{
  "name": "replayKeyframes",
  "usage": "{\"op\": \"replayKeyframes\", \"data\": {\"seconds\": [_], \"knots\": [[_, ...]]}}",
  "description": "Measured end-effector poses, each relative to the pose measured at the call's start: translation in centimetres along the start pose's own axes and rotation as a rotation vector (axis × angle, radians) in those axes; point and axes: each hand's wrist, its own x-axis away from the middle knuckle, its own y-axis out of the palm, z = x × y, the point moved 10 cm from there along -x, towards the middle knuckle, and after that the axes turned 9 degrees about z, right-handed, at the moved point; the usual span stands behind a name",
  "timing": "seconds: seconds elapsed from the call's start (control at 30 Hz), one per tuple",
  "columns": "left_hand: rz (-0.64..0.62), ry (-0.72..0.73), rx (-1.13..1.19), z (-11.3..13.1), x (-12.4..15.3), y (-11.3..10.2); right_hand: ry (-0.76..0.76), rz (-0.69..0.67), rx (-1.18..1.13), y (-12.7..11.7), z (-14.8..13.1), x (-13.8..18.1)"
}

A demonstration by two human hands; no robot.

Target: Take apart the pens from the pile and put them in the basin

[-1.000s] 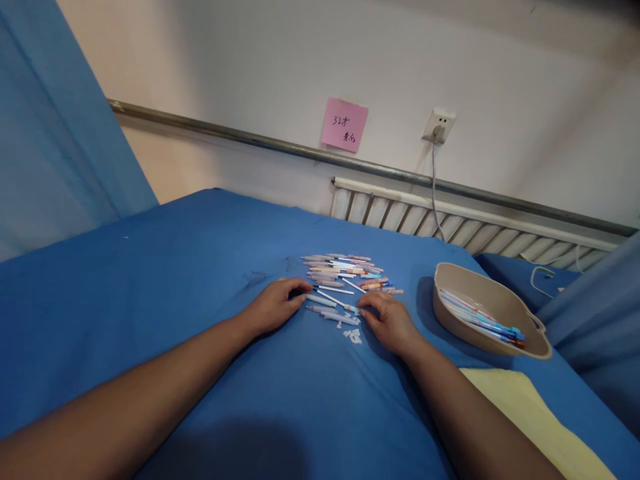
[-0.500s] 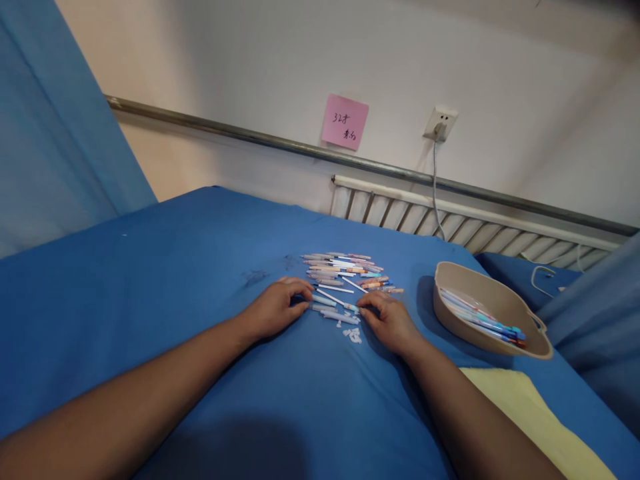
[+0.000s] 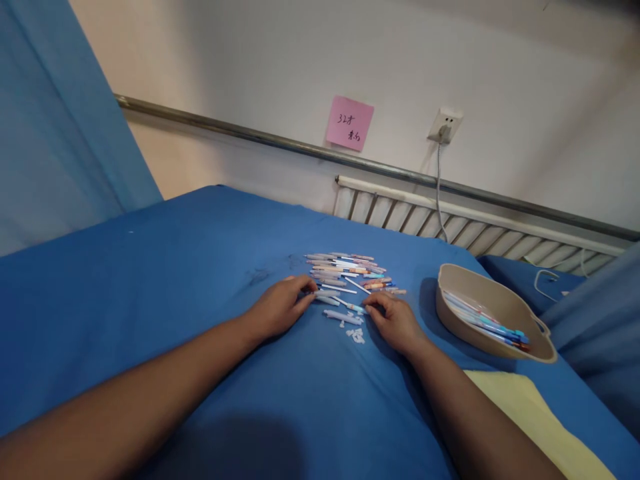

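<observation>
Rows of pale pen barrels point(image 3: 327, 281), white refills and orange or brown pen parts lie on the blue cloth in front of me. At their left edge my left hand point(image 3: 281, 305) has thumb and fingers closed on the end of a pale pen barrel point(image 3: 327, 301). Across from it, my right hand point(image 3: 395, 323) pinches the end of a slim pen part point(image 3: 356, 308) with a teal and orange section; a thin white refill runs left from it. Another whitish barrel point(image 3: 344, 317) lies between the hands, nearer to me. Small white bits point(image 3: 355, 335) are scattered just below it.
To the right stands a beige basket point(image 3: 543, 347) holding several pens point(image 3: 483, 323). A yellow cloth point(image 3: 530, 407) lies beside my right forearm. Behind the blue-covered surface point(image 3: 210, 240) are a radiator point(image 3: 400, 213), a metal rail point(image 3: 280, 142) and a plugged-in cable point(image 3: 440, 193).
My left hand has shifted the pale barrel slightly up, away from the whitish barrel nearer me. My right hand keeps its pinch on the teal-and-orange part. The whole view has shifted slightly.
</observation>
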Motion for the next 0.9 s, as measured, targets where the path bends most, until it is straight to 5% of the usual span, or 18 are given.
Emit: {"op": "replayKeyframes", "data": {"seconds": [0.17,0.47,0.9], "knots": [[0.093,-0.079,0.202,0.1,0.0,-1.0,0.011,-0.009,-0.014,0.1,0.2,0.1],[0.079,-0.219,0.397,-0.4,0.4,-0.2,0.012,-0.019,-0.025,0.3,0.1,0.2],[0.008,-0.267,0.42,-0.9,0.5,0.7,0.021,-0.038,-0.029,0.5,0.0,0.2]]}}
